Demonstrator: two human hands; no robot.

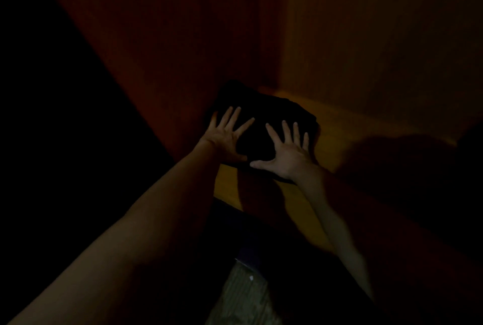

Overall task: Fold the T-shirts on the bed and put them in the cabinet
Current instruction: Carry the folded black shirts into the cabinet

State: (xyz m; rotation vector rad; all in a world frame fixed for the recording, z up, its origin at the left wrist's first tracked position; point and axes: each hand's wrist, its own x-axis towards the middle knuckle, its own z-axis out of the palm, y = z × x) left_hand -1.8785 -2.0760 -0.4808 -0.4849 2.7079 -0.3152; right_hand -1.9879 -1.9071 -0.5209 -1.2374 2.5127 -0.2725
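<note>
A folded black T-shirt [264, 107] lies on the yellowish wooden shelf [347, 128] inside the cabinet, pushed into the back left corner. My left hand [227, 136] rests flat on the shirt's left part with fingers spread. Flat on its right part lies my right hand [286, 152], fingers spread too, thumb pointing toward the left thumb. Neither hand grips the cloth. The scene is very dark and the shirt's folds are hard to make out.
The cabinet's reddish left wall [162, 50] and brown back wall [379, 37] close in around the shirt. A dark shape [470, 141] sits at the shelf's right end. Below the shelf's front edge, a patch of pale floor [243, 298] shows.
</note>
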